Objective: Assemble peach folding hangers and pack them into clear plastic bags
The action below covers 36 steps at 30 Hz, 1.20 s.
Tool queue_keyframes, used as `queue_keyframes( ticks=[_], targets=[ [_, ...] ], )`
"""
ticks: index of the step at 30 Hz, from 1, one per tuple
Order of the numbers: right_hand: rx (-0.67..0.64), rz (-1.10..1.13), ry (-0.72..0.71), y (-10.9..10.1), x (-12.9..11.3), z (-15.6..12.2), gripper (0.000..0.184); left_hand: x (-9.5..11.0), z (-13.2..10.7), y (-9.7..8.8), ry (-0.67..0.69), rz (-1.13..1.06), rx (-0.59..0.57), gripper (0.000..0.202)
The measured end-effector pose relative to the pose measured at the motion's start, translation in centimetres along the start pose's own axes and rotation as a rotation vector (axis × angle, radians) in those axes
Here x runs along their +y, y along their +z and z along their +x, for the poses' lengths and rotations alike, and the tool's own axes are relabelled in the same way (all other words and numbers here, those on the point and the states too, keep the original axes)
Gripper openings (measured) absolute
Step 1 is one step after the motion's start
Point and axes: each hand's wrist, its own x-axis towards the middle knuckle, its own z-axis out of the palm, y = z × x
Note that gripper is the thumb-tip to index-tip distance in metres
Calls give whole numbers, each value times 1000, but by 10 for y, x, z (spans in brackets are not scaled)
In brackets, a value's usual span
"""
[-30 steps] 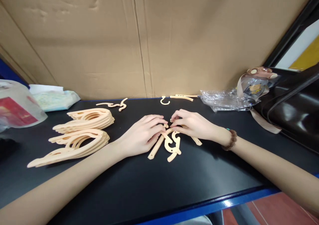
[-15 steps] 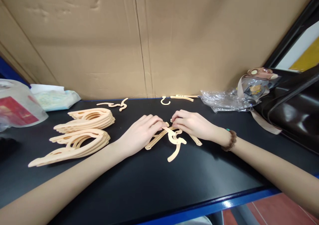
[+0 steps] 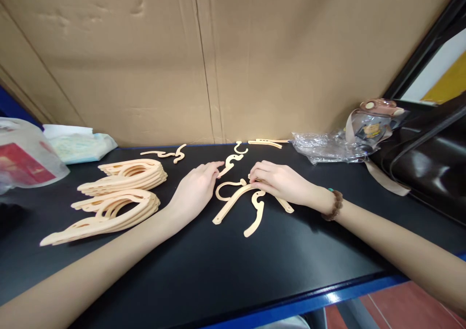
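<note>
My left hand (image 3: 196, 186) pinches one end of a curved beige hanger piece (image 3: 230, 163), which points away toward the back of the table. My right hand (image 3: 279, 179) is closed over the upper end of a long beige hanger arm (image 3: 233, 204); its fingertips are partly hidden. Between the hands lies a beige hanger hook (image 3: 217, 191), close to that arm. Another curved piece (image 3: 257, 218) rests in front of my right fingers. Below the right palm, the end of a second arm (image 3: 285, 205) sticks out.
Two stacks of beige hangers (image 3: 127, 176) (image 3: 116, 213) lie at left. Along the cardboard wall (image 3: 145, 67) are loose curved pieces (image 3: 177, 153), a hook (image 3: 241, 148) and arms (image 3: 267, 143). Clear plastic wrapping (image 3: 331, 147), a bottle (image 3: 371, 125) and a black bag (image 3: 429, 159) stand right.
My left hand has moved left and swung the curved piece off the other parts, toward the back. The hook and left arm are now uncovered. My right hand has stayed nearly still.
</note>
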Motion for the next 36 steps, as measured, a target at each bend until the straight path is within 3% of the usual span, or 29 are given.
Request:
queue_keyframes(
  ticks=[4, 8, 13, 18, 24, 29, 33, 36],
  targets=[
    [20, 5, -30, 2, -3, -1, 33, 0, 0, -3, -62, 2, -63, 26],
    [50, 30, -104, 6, -5, -1, 34, 5, 0, -7, -20, 57, -54, 24],
    [10, 38, -118, 8, -6, 1, 37, 7, 0, -7, 128, 48, -57, 16],
    [37, 49, -122, 6, -7, 1, 31, 7, 1, -6, 132, 3, -97, 7],
    [97, 92, -75, 6, -7, 0, 22, 9, -1, -7, 148, -79, 53, 11],
    [157, 86, -74, 7, -5, 0, 37, 11, -2, -11, 348, -75, 152, 15],
    [187, 28, -108, 8, -6, 1, 26, 14, -3, -13, 506, -57, 204, 9],
    [249, -1, -70, 8, -7, 2, 26, 16, -4, -13, 520, -30, 263, 8]
  ],
)
